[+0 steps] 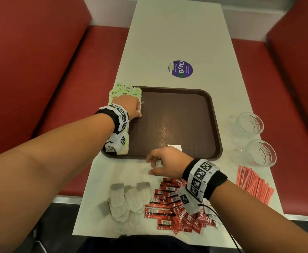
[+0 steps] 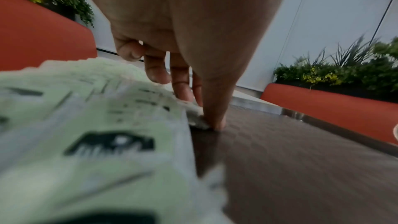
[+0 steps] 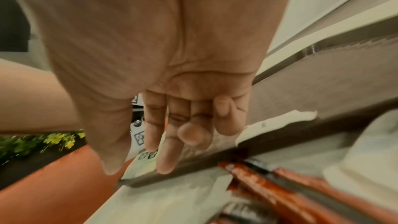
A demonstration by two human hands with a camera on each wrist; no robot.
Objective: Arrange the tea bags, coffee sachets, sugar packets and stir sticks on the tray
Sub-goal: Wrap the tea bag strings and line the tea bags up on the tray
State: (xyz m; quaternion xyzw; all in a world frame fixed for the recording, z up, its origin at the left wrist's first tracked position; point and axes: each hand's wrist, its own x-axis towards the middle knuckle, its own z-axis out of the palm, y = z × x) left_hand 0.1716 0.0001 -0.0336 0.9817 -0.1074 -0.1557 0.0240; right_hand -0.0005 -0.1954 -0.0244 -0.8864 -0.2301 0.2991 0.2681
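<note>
cafeteria: red booth seats (image 1: 30,57), tray (image 1: 177,123)

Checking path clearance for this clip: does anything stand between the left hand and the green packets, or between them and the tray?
Nothing visible does. The left hand pinches the pale green paper packets at the far-left corner of the brown plastic tray, whose floor beside them is bare.

Left hand (image 1: 129,106): bare.
Right hand (image 1: 166,162): bare.
Left wristband (image 1: 113,116): black strap, white blocks with black square markers.
Right wristband (image 1: 206,177): same strap and blocks.
Left camera housing (image 1: 117,144): white, marker-printed, pale green edge.
Right camera housing (image 1: 187,199): white, marker-printed.
Cable (image 1: 224,226): thin, black, at the right housing.
</note>
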